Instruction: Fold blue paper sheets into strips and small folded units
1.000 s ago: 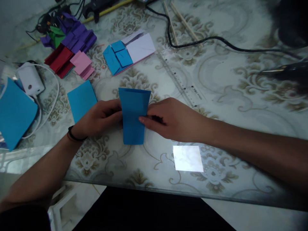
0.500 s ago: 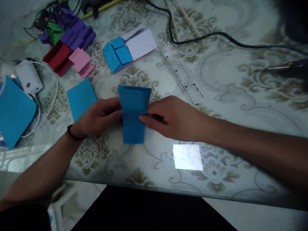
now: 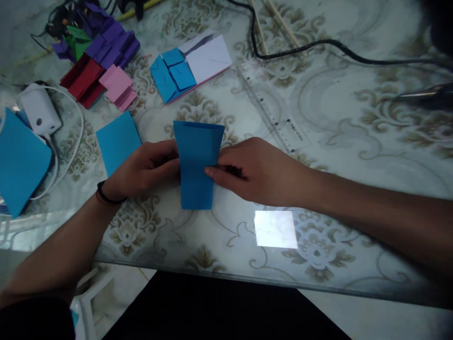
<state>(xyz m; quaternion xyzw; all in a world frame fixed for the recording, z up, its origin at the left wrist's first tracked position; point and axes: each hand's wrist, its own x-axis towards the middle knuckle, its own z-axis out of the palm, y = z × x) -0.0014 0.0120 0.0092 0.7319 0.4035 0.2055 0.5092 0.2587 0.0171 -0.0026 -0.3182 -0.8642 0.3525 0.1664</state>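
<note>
At the surface [image 3: 222,245], right fingers [image 3: 226,178] pinch folded blue paper [image 3: 194,151]; left fingers [image 3: 168,171] partly hidden, can't tell grip. Ruler [image 3: 273,111] print unreadable.

black cable [image 3: 329,41] | two pale sticks [image 3: 282,21] | clear ruler [image 3: 266,111] | white device [image 3: 39,111]

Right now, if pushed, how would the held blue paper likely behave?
The held blue paper looks thin, so it would probably bend rather than resist. It's likely light, as the right hand pinches it at one side. Its slightly gaping top might squeeze flat.
</note>
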